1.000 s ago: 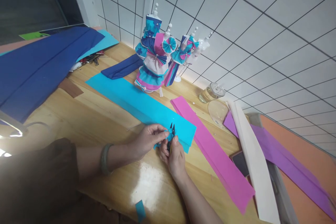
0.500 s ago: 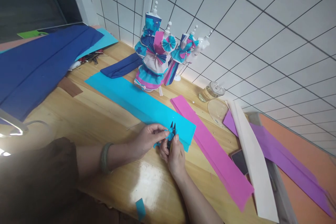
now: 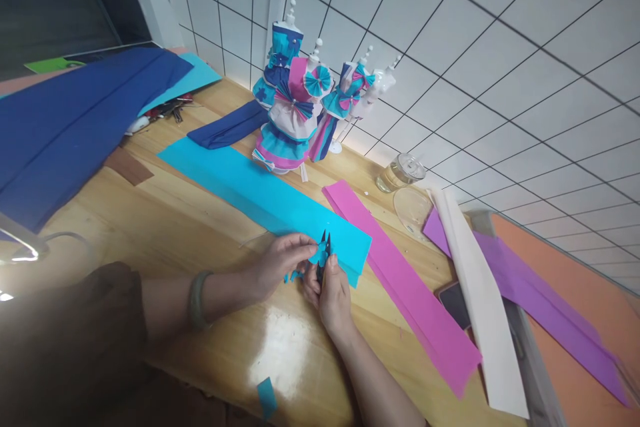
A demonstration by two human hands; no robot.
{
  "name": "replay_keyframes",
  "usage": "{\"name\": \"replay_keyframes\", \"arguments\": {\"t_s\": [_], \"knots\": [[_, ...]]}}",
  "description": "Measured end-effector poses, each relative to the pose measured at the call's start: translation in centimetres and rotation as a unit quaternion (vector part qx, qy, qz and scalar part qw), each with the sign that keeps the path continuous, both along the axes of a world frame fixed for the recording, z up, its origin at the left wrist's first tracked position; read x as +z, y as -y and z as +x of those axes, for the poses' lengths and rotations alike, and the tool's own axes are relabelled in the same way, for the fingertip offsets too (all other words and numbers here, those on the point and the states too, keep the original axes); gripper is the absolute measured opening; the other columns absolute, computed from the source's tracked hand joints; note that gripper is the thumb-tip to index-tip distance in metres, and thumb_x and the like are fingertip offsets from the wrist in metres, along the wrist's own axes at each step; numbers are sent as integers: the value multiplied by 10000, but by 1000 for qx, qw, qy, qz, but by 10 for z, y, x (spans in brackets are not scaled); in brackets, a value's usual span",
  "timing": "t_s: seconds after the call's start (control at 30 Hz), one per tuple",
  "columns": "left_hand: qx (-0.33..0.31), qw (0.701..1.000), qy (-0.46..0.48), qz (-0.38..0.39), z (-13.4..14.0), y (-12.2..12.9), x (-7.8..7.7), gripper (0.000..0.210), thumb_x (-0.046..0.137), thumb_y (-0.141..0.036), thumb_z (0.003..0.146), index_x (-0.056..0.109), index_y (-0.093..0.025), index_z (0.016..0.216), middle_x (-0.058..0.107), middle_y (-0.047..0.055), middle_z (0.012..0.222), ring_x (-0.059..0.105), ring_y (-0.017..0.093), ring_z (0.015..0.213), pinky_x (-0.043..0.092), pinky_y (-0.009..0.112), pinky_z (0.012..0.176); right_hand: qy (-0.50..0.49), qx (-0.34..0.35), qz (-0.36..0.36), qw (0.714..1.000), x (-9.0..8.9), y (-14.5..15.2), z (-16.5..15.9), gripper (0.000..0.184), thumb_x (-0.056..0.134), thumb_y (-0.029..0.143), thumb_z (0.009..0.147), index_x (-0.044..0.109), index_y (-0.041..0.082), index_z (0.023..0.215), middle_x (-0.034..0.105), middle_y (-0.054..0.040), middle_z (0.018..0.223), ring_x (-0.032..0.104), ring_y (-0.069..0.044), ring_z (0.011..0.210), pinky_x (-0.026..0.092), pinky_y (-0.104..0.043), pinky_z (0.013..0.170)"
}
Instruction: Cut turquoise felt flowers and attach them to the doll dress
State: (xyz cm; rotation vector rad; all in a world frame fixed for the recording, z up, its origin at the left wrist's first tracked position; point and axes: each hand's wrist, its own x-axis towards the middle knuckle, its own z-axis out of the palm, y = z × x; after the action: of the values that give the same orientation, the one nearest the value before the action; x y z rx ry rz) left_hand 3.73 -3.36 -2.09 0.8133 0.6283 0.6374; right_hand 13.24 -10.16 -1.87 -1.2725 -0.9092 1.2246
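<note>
My left hand (image 3: 285,261) pinches a small blue piece of paper (image 3: 318,255) between thumb and fingers. Wrapped round the handles of small black scissors (image 3: 325,243), my right hand (image 3: 330,290) keeps the blades pointing away from me, slightly parted beside the piece. Tiny blue scraps (image 3: 293,277) show below my left hand. A long folded sheet of bright blue crepe paper (image 3: 250,180) lies just beyond both hands. To its right a folded pink strip (image 3: 405,293) stretches towards me. The scissor handles are mostly hidden in my right palm.
Small dress forms in paper dresses (image 3: 295,107) stand by the tiled wall. A glass jar (image 3: 401,173) and a clear round lid (image 3: 411,212) are behind the pink strip. White (image 3: 483,307) and purple strips (image 3: 550,320) partly cover a phone (image 3: 455,303). Dark blue paper (image 3: 85,120) lies left.
The blue piece has turned a little in my left fingers, and the scissors have shifted slightly left. More blue scraps are visible beneath my hands. The whole view has moved slightly.
</note>
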Motion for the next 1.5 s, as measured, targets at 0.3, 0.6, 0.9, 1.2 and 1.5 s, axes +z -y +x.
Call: {"name": "replay_keyframes", "arguments": {"t_s": [0.3,0.6,0.9,1.2,1.5], "knots": [[-5,997,-24,72,-2,-1,5,213,606,-333,695,538,-136,739,515,-16,629,472,83,576,368,208,548,-5,-6,-10,1000,0,-1,-4,565,226,615,831,295,211,443,252,59,348,215,-71,323,149,-237,359],[9,995,-37,91,0,-1,3,221,619,-339,685,528,-138,688,526,-22,578,482,81,522,355,202,502,0,-20,-17,1000,1,-1,-6,570,234,627,821,297,211,437,248,57,359,228,-72,324,160,-235,357],[-24,997,-36,64,0,0,-7,227,584,-361,726,508,-148,714,546,-19,514,495,89,466,320,196,452,-45,-24,-12,999,-5,-2,-5,553,272,599,830,300,206,441,244,62,358,203,-66,324,131,-234,358],[-19,997,-34,61,-1,-2,-1,220,599,-343,713,521,-137,708,544,-21,534,499,86,493,349,202,492,-34,-23,-15,999,-3,-2,-3,553,287,591,831,312,203,437,245,63,355,203,-63,323,128,-232,356],[-35,997,5,64,-1,-3,-8,191,581,-311,738,524,-129,738,573,-5,561,533,104,511,404,238,553,-21,-18,-7,1000,-6,-1,-1,537,291,571,842,318,202,452,241,66,369,206,-62,329,127,-230,357]]}}
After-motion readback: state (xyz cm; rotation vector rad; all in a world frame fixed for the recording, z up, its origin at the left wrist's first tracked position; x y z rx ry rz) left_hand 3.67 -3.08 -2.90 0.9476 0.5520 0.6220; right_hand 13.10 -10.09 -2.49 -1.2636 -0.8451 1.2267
